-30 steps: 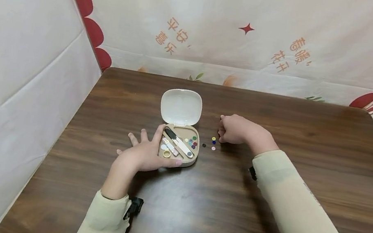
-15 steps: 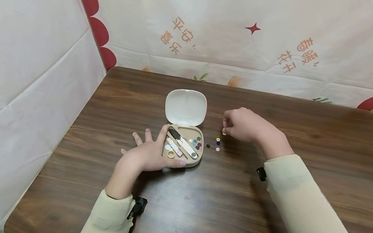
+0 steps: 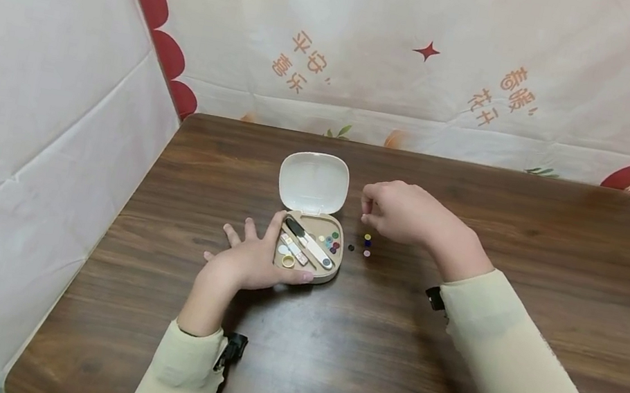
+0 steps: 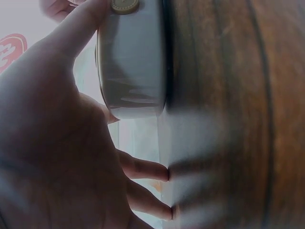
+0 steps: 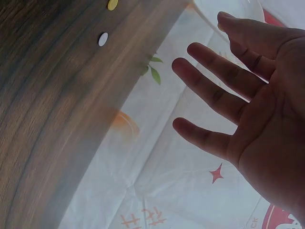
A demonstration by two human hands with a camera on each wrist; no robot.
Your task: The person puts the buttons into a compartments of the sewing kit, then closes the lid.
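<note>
A sewing box (image 3: 333,273) lies opened on the table, its white lid (image 3: 314,184) tipped back. It holds a white tool with a black end (image 3: 315,249), a folded tape measure (image 3: 294,249), a gold ring (image 3: 288,261) and several colored buttons (image 3: 335,243). My left hand (image 3: 247,260) braces the box's left corner with straight thumb and index finger; the other fingers spread onto the table. Above the table to the right, my right hand (image 3: 403,213) pinches a small button between thumb and index finger, mostly hidden; its other fingers are loosely extended in the right wrist view.
Several loose buttons lie right of the box: a black button (image 3: 351,248), a yellow button (image 3: 367,237), a blue button (image 3: 367,243) and a pale pink button (image 3: 367,253). The dark wooden table (image 3: 347,371) ends at a printed cloth backdrop (image 3: 377,60).
My right hand lifted from the table with a pale button at its fingertips, then moved left toward the box. My left hand stayed at the box. The head view shifted slightly.
</note>
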